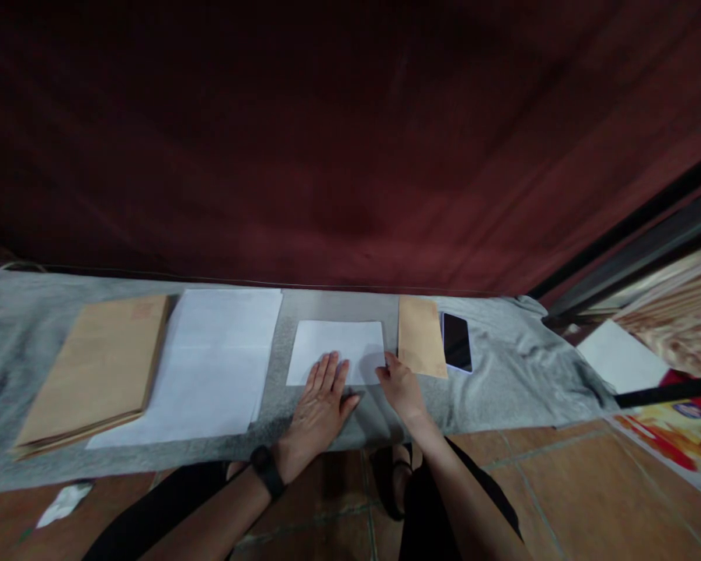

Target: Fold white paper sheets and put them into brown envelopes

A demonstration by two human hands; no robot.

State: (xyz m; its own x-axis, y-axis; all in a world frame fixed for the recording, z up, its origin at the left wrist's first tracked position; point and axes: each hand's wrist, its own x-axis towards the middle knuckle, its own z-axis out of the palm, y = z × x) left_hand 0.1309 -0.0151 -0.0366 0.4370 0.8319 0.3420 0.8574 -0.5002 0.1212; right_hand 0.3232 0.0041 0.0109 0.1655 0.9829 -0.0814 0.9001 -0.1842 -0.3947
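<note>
A white sheet of paper [339, 339], about half as large as the sheets to its left and seemingly folded, lies flat on a grey cloth. My left hand [322, 405] rests palm down on its lower edge, fingers stretched out. At the paper's right edge is my right hand [402, 388], its fingers curled closed around that edge; the fingertips are partly hidden. Just right of this hand lies a brown envelope [421, 335]. Beside the envelope is a phone [457, 343] with a dark screen.
A stack of white paper [222, 358] lies to the left, partly under a pile of brown envelopes [99, 358]. Grey cloth [502, 374] covers the narrow surface. Behind it hangs a dark red curtain [350, 156]. A dark metal frame [636, 273] stands at right. Crumpled white tissue [64, 502] lies on the floor.
</note>
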